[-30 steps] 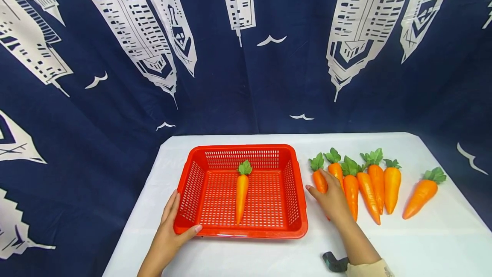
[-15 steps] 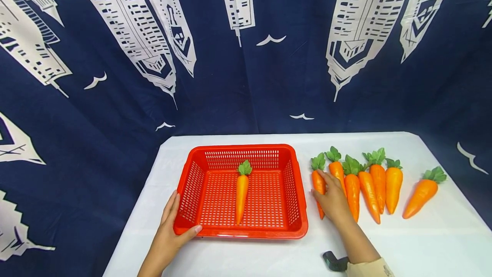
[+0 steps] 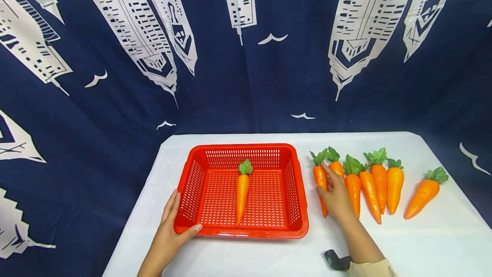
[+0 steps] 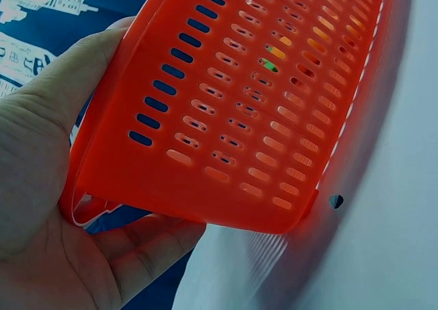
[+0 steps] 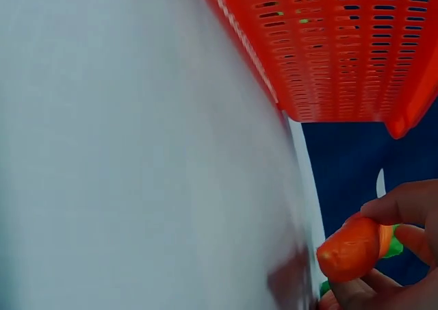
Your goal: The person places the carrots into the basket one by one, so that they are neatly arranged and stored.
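Presently red basket (image 3: 246,233) sits on white desk (image 3: 238,260), one slim carrot (image 3: 241,198) lying inside it. Left hand (image 3: 168,235) grips the basket's near left corner, thumb at near rim, fingers along left side. Right hand (image 3: 337,195), just right of the basket, pinches a leafy-topped carrot (image 3: 320,178) between thumb and fingers. Farther right of basket: five clustered carrots (image 3: 394,189), then a lone carrot (image 3: 423,198).

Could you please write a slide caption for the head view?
Left hand grips a red basket holding one carrot; right hand grips another carrot.
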`<state>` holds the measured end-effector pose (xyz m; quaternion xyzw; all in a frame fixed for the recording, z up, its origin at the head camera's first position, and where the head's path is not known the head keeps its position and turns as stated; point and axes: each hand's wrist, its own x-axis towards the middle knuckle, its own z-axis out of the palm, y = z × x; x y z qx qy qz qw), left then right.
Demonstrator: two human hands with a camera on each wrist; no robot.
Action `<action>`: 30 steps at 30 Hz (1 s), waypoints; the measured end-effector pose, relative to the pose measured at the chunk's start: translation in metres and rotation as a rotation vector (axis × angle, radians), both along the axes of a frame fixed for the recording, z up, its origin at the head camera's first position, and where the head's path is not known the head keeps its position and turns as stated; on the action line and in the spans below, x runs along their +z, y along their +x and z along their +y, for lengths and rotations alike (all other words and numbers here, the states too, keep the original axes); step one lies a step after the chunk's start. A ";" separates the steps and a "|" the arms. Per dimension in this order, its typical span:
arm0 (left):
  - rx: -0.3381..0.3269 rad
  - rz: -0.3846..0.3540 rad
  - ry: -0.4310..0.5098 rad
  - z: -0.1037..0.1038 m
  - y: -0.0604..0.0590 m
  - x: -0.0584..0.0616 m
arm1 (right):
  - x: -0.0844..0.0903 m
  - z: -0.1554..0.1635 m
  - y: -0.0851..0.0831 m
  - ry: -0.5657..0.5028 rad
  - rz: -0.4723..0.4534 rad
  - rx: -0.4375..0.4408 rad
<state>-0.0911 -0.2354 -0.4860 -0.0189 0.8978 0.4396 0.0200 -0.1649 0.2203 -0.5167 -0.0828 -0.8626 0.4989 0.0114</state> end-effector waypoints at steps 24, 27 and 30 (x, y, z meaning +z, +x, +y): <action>0.007 -0.023 0.006 -0.001 0.001 0.001 | 0.046 0.001 -0.007 -0.107 0.014 0.011; 0.009 -0.029 0.006 -0.001 0.001 0.001 | 0.052 0.002 -0.009 -0.162 0.009 0.038; 0.007 -0.029 0.006 -0.001 0.001 0.001 | 0.059 0.002 -0.010 -0.208 0.006 0.051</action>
